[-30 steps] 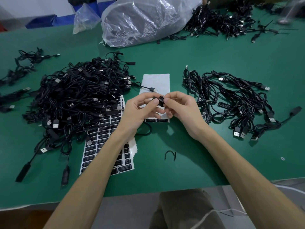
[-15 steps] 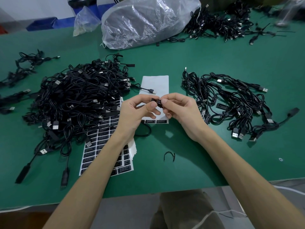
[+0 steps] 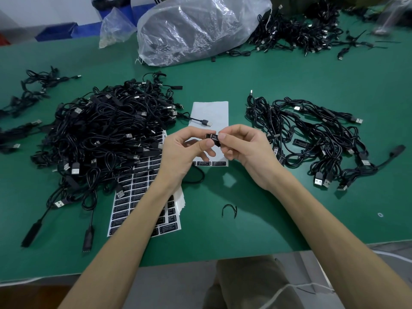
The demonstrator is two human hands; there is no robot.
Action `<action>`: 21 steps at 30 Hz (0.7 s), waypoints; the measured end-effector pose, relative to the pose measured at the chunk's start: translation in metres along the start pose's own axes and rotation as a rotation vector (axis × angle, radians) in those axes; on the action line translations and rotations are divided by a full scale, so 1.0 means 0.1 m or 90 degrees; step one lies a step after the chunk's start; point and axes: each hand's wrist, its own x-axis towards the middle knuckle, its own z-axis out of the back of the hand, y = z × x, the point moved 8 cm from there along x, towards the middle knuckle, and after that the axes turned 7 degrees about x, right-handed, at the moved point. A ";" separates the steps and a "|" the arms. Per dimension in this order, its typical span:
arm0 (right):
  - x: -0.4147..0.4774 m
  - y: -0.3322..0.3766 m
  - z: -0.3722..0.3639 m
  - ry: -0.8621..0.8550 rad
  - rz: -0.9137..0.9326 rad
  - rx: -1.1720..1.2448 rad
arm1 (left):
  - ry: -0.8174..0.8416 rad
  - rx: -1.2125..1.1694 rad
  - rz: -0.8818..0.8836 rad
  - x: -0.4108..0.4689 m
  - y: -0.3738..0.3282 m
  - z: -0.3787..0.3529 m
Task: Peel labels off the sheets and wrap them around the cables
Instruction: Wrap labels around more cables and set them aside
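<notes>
**A:** Status on the label?

**B:** The label is off its sheet and held in the air between both hands, above the near-empty backing sheet. It looks part-folded round a cable. The cable's slack drops behind the left palm, and a loop of it lies on the table under the wrist.

**A:** Grip?

**B:** The left hand pinches one end between thumb and forefinger, with the other fingers loosely curled. The right hand pinches the other end the same way. Neither holds anything else.

**A:** Step?

**B:** My read is mid-wrap, closing the flap. I can't tell if the adhesive faces have met yet.

**A:** Next?

**B:** Line up the edges, press the halves flat and keep the cable centred in the fold. After that it probably goes on the right pile, where some cables show labels.

**A:** Stock?

**B:** The left pile is large and mostly looks unlabelled, so there's plenty to do. One row of labels is left on the backing sheet. The full label sheets sit partly under the left forearm and the edge of that pile.
</notes>
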 end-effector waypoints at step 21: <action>0.00 0.00 0.00 -0.005 -0.012 0.008 | 0.017 0.021 -0.040 0.00 -0.07 -0.01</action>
